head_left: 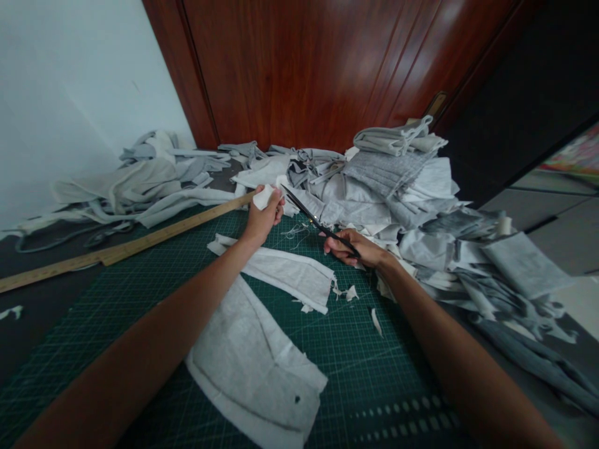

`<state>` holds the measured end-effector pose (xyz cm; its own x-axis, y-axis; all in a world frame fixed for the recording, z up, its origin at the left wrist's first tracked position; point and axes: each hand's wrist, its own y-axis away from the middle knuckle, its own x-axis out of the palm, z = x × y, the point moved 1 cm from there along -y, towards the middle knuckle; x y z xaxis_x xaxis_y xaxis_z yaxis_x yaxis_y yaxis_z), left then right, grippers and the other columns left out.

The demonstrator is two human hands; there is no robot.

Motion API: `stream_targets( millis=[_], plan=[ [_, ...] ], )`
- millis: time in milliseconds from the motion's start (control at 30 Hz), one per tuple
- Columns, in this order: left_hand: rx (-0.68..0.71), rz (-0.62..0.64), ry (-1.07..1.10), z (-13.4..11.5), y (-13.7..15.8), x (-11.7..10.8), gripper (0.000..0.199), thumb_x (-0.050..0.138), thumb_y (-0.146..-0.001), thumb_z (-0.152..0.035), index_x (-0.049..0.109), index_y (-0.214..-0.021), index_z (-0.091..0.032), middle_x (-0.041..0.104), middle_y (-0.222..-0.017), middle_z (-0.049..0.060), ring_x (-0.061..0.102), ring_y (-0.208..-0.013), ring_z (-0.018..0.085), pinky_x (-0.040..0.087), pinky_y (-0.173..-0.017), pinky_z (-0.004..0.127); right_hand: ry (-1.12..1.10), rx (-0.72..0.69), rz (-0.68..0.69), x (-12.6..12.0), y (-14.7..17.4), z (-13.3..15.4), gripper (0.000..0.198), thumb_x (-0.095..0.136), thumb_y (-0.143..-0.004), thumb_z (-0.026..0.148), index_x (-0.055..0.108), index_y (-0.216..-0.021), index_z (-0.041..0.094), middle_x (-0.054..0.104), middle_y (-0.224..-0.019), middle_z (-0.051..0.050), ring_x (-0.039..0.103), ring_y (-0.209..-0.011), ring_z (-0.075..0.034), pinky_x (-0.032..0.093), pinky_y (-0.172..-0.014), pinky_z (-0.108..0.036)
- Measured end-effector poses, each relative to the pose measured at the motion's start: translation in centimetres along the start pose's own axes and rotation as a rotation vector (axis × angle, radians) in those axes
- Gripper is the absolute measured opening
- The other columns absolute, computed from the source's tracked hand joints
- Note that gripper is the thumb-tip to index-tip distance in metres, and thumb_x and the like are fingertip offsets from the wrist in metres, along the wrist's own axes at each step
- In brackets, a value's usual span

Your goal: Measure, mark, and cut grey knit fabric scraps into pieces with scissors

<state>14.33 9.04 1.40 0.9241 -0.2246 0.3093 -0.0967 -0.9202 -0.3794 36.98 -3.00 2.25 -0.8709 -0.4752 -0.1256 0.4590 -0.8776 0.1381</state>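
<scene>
While left hand [266, 215] hovers over far part of green gridded cutting mat [355, 352] in head view, its grip pinches small white fabric piece [262, 197]. Right-hand [349, 247] grip wrapped round handles of long black scissors [306, 214]; tips point at white piece, contact unclear. Two long light-grey fabric pieces [255, 358] on mat, nearer. Long yellow wooden ruler [178, 231] left, far end by left hand. Heaped grey-white fabric scraps [388, 168] right of scissors.
</scene>
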Motion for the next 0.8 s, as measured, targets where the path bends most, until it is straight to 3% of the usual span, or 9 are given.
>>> stream_targets(
  millis=[200, 433, 800],
  plan=[
    [0.001, 0.045, -0.032, -0.15, 0.41, 0.44, 0.054, 0.087, -0.077, -0.057, 0.047, -0.089, -0.024, 0.055, -0.063, -0.009, 0.044, -0.042, 0.006, 0.03, -0.032, 0.017, 0.001, 0.018, -0.008, 0.06, 0.15, 0.26, 0.064, 0.075, -0.081, 0.078, 0.064, -0.085, 0.016, 0.031, -0.052, 0.013, 0.027, -0.037, -0.003, 0.018, -0.035, -0.02],
    [-0.003, 0.144, -0.087, -0.25, 0.68, 0.52, 0.051, 0.082, -0.082, -0.06, 0.047, -0.092, -0.024, 0.053, -0.052, -0.011, 0.045, -0.039, 0.008, 0.034, -0.033, 0.017, 0.014, -0.004, -0.081, 0.31, 0.07, -0.12, 0.064, 0.072, -0.081, 0.08, 0.062, -0.085, 0.017, 0.032, -0.05, 0.013, 0.026, -0.036, -0.004, 0.017, -0.035, -0.021],
    [0.023, 0.132, -0.093, 0.07, 0.49, 0.34, 0.047, 0.082, -0.083, -0.056, 0.049, -0.091, -0.024, 0.054, -0.053, -0.011, 0.046, -0.038, 0.007, 0.035, -0.035, 0.016, 0.039, -0.027, -0.063, 0.46, -0.01, -0.13, 0.066, 0.073, -0.08, 0.081, 0.063, -0.081, 0.016, 0.033, -0.049, 0.012, 0.027, -0.036, -0.004, 0.017, -0.034, -0.021]
  ],
)
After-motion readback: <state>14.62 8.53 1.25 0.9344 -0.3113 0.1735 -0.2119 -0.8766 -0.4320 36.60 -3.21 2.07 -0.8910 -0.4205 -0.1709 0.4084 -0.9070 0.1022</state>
